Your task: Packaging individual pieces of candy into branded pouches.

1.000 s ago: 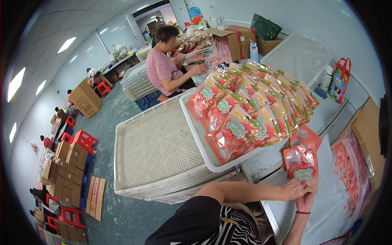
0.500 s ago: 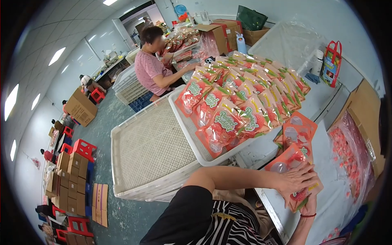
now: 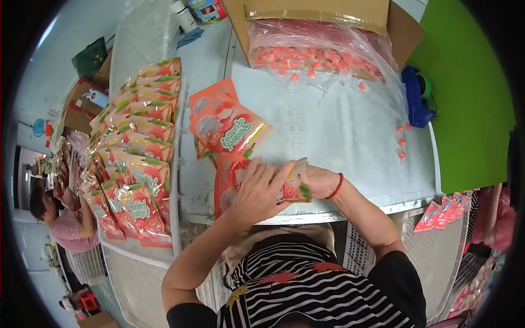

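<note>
Currently handled bag: one red-and-orange bag (image 3: 228, 174) is being held at the near edge of the table (image 3: 339, 136), toward seven o'clock from the table's middle.
Left hand: the bag's front is being covered by the left hand (image 3: 257, 191), with fingers and thumb being spread across it.
Right hand: the bag's three o'clock end is being met by the right hand (image 3: 316, 183); its fingertips are being hidden by the bag, so whether it is being pinched cannot be told.
Bracelet: a red bead bracelet (image 3: 336, 187) is being worn on the right wrist.
Flat bags: a loose stack of bags (image 3: 235, 128) is being left overlapped just beside the handled one, toward eleven o'clock.
Tray: rows of bags (image 3: 145, 180) are being carried by a white tray (image 3: 136, 252) at nine o'clock.
Carton: red sweets (image 3: 311, 57) are being held in clear plastic by a cardboard box (image 3: 317, 10) toward one o'clock.
Co-worker: a pink top (image 3: 68, 229) is being worn by a person at nine o'clock, beyond the tray.
</note>
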Action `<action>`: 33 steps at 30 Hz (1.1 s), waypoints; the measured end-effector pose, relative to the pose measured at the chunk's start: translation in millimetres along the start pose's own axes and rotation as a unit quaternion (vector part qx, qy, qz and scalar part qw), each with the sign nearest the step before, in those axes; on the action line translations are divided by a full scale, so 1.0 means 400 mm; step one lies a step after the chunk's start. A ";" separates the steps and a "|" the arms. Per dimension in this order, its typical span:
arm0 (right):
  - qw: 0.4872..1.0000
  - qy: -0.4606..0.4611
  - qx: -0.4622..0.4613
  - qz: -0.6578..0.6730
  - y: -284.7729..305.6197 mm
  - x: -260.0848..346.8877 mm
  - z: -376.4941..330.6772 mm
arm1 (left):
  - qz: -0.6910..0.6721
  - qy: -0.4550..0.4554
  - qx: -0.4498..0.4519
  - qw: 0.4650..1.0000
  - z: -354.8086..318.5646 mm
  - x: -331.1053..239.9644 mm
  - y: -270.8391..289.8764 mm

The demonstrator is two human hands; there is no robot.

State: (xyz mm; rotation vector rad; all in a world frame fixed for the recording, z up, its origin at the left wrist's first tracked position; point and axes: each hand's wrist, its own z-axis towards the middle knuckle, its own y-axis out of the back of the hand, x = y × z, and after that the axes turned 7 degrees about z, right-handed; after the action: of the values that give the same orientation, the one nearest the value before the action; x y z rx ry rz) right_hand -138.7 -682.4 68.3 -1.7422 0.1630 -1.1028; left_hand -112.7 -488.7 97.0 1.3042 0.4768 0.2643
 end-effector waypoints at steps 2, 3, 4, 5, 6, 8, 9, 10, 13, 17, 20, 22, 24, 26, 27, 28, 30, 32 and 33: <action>0.998 -0.009 -0.017 -0.062 0.005 0.000 0.002 | -0.041 0.024 -0.012 0.999 0.015 -0.007 -0.003; 0.991 -0.022 -0.029 -0.126 0.006 0.006 0.001 | -0.041 0.020 -0.014 0.999 0.020 -0.019 0.005; 0.991 -0.019 -0.031 -0.130 0.007 0.015 -0.005 | -0.119 0.073 0.034 0.990 0.024 -0.033 0.019; 0.984 -0.031 -0.018 -0.176 0.011 0.020 -0.006 | -0.196 0.128 0.085 0.968 0.028 -0.039 0.028; 0.974 -0.042 -0.005 -0.223 0.013 0.029 -0.005 | -0.181 0.098 0.048 0.977 0.033 -0.031 0.029; 0.927 -0.078 0.015 -0.366 0.012 0.079 0.010 | -0.173 0.105 0.066 0.977 0.048 -0.016 0.031; 0.859 -0.114 0.036 -0.498 0.011 0.107 0.025 | -0.166 0.116 0.086 0.976 0.054 -0.004 0.033; 0.858 -0.112 0.038 -0.499 0.006 0.134 0.030 | -0.139 0.141 0.033 0.980 0.053 -0.002 0.032; 0.927 -0.006 -0.036 -0.374 0.033 0.209 0.043 | 0.080 0.131 -0.126 0.980 -0.008 0.048 -0.034; 0.665 0.169 -0.386 -0.617 0.281 0.293 0.124 | 0.067 0.208 -0.099 0.971 -0.011 0.037 -0.067; 0.322 0.343 -0.390 -0.792 0.439 0.405 0.202 | 0.041 0.213 -0.025 0.976 0.000 0.045 -0.067; 0.307 0.305 -0.368 -0.823 0.456 0.480 0.260 | -0.019 0.200 0.018 0.979 -0.009 0.066 -0.083; 0.365 0.178 -0.376 -0.833 0.436 0.539 0.346 | -0.028 0.211 0.026 0.977 0.003 0.090 -0.081; 0.423 0.040 -0.368 -0.827 0.385 0.560 0.412 | -0.056 0.232 0.068 0.969 0.012 0.095 -0.059; 0.461 0.016 -0.356 -0.813 0.352 0.565 0.435 | -0.059 0.241 0.075 0.966 0.016 0.104 -0.056; 0.498 -0.011 -0.344 -0.796 0.342 0.557 0.449 | -0.037 0.216 0.068 0.973 0.016 0.109 -0.052; 0.433 0.028 -0.365 -0.824 0.408 0.518 0.466 | -0.032 0.181 0.045 0.982 0.019 0.115 -0.058; 0.357 0.087 -0.370 -0.853 0.449 0.484 0.463 | -0.051 0.204 0.048 0.976 0.001 0.111 -0.067; 0.357 0.086 -0.367 -0.855 0.471 0.465 0.441 | -0.066 0.219 0.045 0.972 -0.001 0.113 -0.075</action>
State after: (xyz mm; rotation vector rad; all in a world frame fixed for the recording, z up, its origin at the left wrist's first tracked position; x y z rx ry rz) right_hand 166.5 -756.4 17.3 -2.1946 -1.8082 -3.0152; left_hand -75.7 -475.6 59.5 1.2958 0.9560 0.4269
